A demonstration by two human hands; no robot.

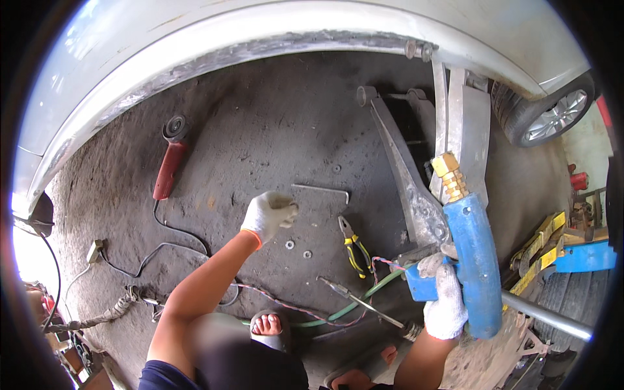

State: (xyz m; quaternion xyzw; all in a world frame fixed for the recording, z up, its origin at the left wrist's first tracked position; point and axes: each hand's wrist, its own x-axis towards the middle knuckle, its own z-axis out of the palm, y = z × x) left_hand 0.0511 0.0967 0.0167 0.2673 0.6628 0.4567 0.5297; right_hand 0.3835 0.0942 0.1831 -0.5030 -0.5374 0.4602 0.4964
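My right hand (445,302), in a white knit glove, is wrapped round the handle of a blue welding gun (478,260). Its brass tip (448,170) points away from me toward the car. A green hose (364,298) and a twisted wire (276,300) run to the gun. Over the floor, my gloved left hand (268,218) has its fingers curled together; whatever they may hold is hidden. Just beyond it lies a bent hex key (322,188). Two metal washers (290,245) are on the floor beside it, and yellow-black pliers (353,247) lie farther right.
A car sill (260,44) with bare ground metal arches across the far side. At left lies a red angle grinder (170,166) with its cord. A grey metal stand (409,175) reaches under the car near the wheel (552,114). A slide-hammer-like rod (364,302) lies near my feet.
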